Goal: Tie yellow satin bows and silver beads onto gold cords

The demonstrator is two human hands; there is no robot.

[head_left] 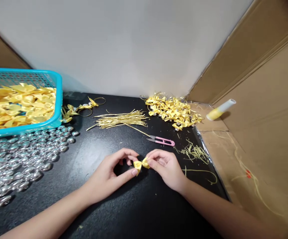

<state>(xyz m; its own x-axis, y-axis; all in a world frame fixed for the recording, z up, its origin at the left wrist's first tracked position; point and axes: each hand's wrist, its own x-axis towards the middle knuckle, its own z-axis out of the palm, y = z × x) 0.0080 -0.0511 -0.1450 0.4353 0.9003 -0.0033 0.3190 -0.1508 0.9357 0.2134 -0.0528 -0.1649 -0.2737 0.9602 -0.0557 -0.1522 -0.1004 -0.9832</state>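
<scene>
A small yellow ribbon bow [138, 164] is held between my two hands just above the black tabletop. My left hand [111, 168] pinches its left loop between thumb and fingers. On the other side, my right hand [167, 167] grips the right loop, partly hiding it. Beyond my right hand lie pink-handled thread snips [162, 140], their blades pointing left. A bundle of gold cords [121, 119] rests behind the bow. Short yellow cord scraps [195, 152] are scattered to the right.
A turquoise basket [59, 99] full of yellow bows stands at left, with many silver beads [21, 166] spread before it. Finished-looking bows with beads [170, 109] are heaped at back right. A yellow-and-white tube [220, 110] stands on cardboard [263, 83] at right.
</scene>
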